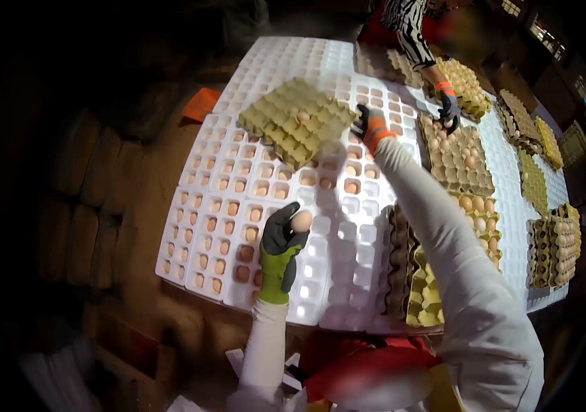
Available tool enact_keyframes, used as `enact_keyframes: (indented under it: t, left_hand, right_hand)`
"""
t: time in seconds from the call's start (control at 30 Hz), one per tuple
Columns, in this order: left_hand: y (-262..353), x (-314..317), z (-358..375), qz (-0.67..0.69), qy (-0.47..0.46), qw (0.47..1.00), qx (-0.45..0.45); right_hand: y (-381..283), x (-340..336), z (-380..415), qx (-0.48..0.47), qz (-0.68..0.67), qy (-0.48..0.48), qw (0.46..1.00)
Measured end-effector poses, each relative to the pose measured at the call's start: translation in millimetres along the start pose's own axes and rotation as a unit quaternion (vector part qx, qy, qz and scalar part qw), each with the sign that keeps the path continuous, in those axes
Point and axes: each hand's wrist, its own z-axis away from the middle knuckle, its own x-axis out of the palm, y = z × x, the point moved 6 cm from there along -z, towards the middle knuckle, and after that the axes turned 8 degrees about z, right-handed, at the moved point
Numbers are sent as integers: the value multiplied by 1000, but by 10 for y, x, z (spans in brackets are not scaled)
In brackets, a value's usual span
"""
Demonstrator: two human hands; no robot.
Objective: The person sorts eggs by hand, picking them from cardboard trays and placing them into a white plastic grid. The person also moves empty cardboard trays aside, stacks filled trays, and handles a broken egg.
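1. My left hand [280, 240], in a grey and green glove, is closed around a single pale brown egg [301, 221]; I hold it above the white plastic grid trays [320, 275] covering the table.
2. My right hand [370, 128], in an orange and black glove, is stretched far forward; its fingers grip the edge of a yellow-green pulp egg tray [297, 121], tilted above the white grid.
3. Across the table, another person's gloved hand [449, 112] rests on brown cardboard trays filled with eggs [459, 156].

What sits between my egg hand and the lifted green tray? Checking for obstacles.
Head view: only white trays with eggs, lying below, between left hand and green tray.
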Motion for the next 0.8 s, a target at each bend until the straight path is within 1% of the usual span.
enact_keyframes:
  t: [0.03,0.07,0.1,0.13,0.17,0.2,0.23,0.27,0.3,0.33,0.4,0.43,0.5,0.53,0.57,0.6,0.63,0.67,0.7,0.77,0.8]
  left_hand:
    - [3,54,-3,5,-23,1000,2]
    - [-13,116,0,-5,-33,999,9]
    - [-16,177,-6,-15,-46,999,18]
    - [-47,212,-11,0,-55,998,-2]
    - [-76,231,-9,0,-54,999,-3]
    - [-106,244,-6,-1,-53,999,-2]
    - [-128,245,-7,-2,-49,999,0]
    - [-198,165,-27,-17,-53,998,0]
    - [-294,23,-68,-63,-27,997,23]
    - [-474,-203,-121,-128,-15,991,30]
    - [-748,-571,-205,-254,6,965,56]
    - [-733,-468,-210,-298,-8,954,13]
    - [-626,-165,-216,-382,-42,921,-72]
    - [-773,-159,-256,-441,-88,893,16]
    - [-801,-152,-284,-497,-85,861,70]
    - [-853,-96,-323,-540,-92,827,124]
    - [-945,14,-313,-575,-103,793,175]
    - [-915,69,-284,-539,-77,826,144]
    - [-782,148,-277,-504,-49,855,114]
    - [-636,292,-214,-443,-58,892,73]
    - [-607,434,-136,-406,-87,908,62]
  right_hand:
    - [-200,-66,-67,-36,34,-37,998]
    - [-542,-32,258,-73,27,-47,996]
    - [-941,70,811,-117,45,-31,992]
    - [-1165,3,1016,-133,16,-61,989]
    - [-1388,-108,1325,-186,31,-117,975]
    - [-1552,-274,1589,-220,57,-128,965]
    - [-1681,-427,1907,-261,65,-172,948]
    - [-1796,-588,2303,-293,197,-127,927]
    - [-1911,-748,2700,-318,324,-76,888]
    - [-1927,-1095,2903,-302,250,-97,915]
    - [-1880,-1939,3290,-301,236,-58,922]
    - [-1805,-2354,3483,-303,230,-22,924]
    - [-1613,-2986,3801,-268,203,131,933]
    - [-1495,-3154,3924,-263,171,148,938]
    - [-1397,-3332,4069,-262,142,171,939]
    - [-1338,-3354,4205,-291,96,74,949]
    - [-1318,-3240,4334,-323,119,65,937]
    - [-1276,-3391,4454,-289,118,189,931]
    - [-1318,-3295,4606,-305,133,231,914]
    - [-1359,-3388,4835,-299,196,289,888]
    - [-1349,-3483,4900,-271,233,311,881]
